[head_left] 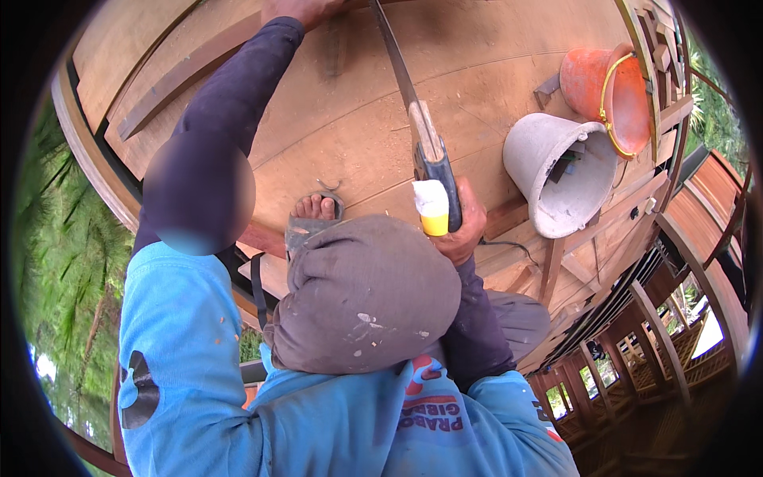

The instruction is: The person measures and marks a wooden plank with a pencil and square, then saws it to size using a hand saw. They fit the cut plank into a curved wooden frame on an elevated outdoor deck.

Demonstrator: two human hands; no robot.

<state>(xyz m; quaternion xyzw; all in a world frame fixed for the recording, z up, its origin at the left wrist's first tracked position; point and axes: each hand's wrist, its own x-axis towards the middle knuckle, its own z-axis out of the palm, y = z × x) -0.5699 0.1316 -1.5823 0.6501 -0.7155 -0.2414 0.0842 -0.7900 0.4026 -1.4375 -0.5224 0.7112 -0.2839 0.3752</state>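
A handsaw point(395, 56) runs from the top edge down toward me, its blade narrow and grey. My right hand point(469, 219) is closed round its dark handle, by a light wooden strip fixed along the blade's base. Something white and yellow point(432, 207) sits against the handle; I cannot tell what it is. At the top edge my left hand point(306, 9) lies on a long brown wooden strip point(187, 78), with its fingers cut off by the picture's edge. The saw's far end is also out of view.
Sawdust is scattered over the wooden boards point(358, 135). To the right stand a whitish bucket point(528, 155) tipped on its side with dark things inside, and an orange bucket point(584, 75) with a yellow handle. My sandalled foot point(316, 208) is near the saw. Offcuts point(552, 266) lie at right.
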